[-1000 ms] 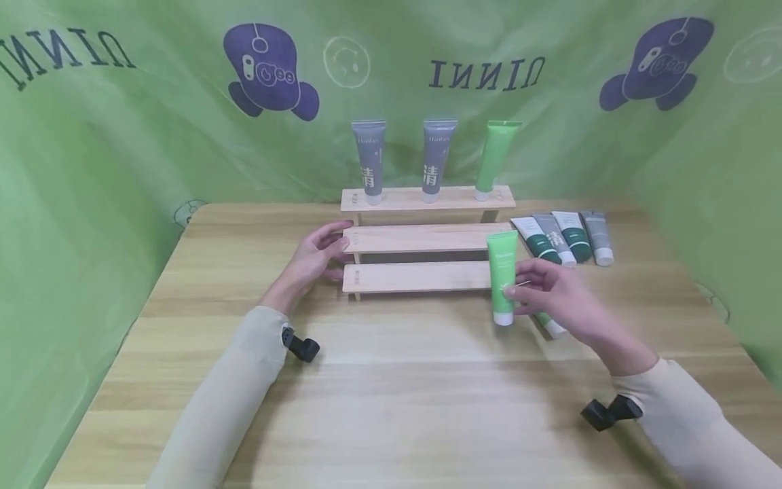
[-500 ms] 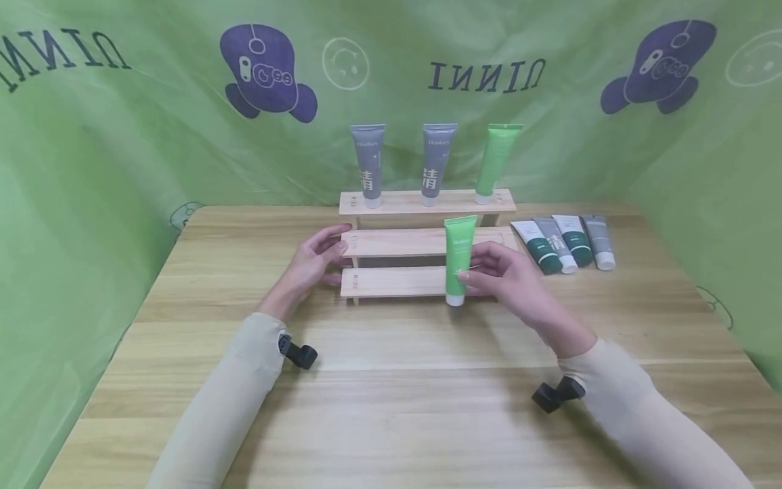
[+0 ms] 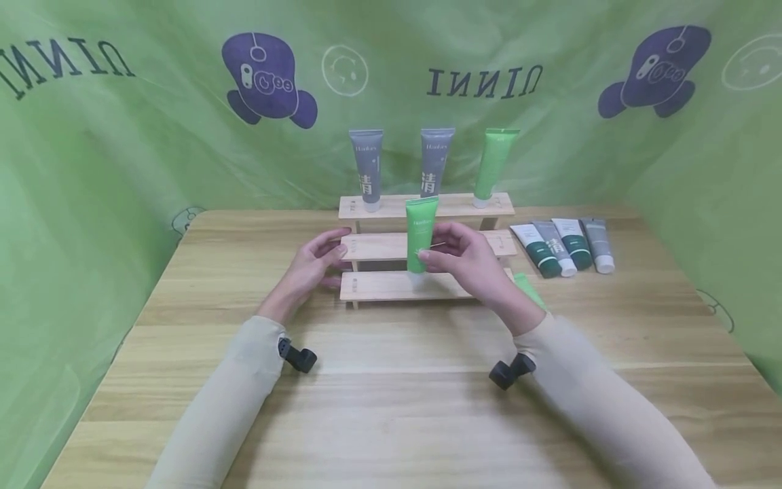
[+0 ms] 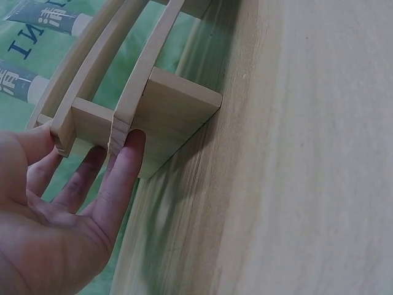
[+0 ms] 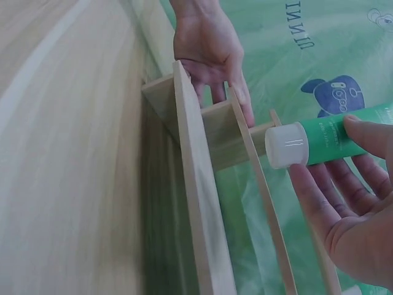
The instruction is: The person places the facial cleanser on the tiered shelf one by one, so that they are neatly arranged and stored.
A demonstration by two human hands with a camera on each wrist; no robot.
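Observation:
My right hand (image 3: 470, 261) pinches a green squeeze tube (image 3: 419, 227) between thumb and fingers. The tube stands upright, white cap (image 5: 287, 146) down, in front of the middle shelf of a three-step wooden rack (image 3: 381, 286). In the right wrist view the cap is apart from the shelves. At the rack's left end, my left hand (image 4: 67, 215) grips the shelf ends, thumb on the middle shelf and a finger against the lowest one. Two grey tubes (image 3: 368, 166) (image 3: 436, 159) and another green tube (image 3: 493, 166) stand cap-down on the top shelf.
Right of the rack, several white-and-green and grey tubes (image 3: 574, 241) lie side by side on the wooden table (image 3: 391, 407). Partly behind my right wrist lies another green tube (image 3: 529, 290). A green printed curtain (image 3: 391, 61) hangs behind and at both sides.
My right hand has carried the green tube leftward and up, from beside the rack's right end to before its middle shelf. The left hand has stayed at the rack's left end.

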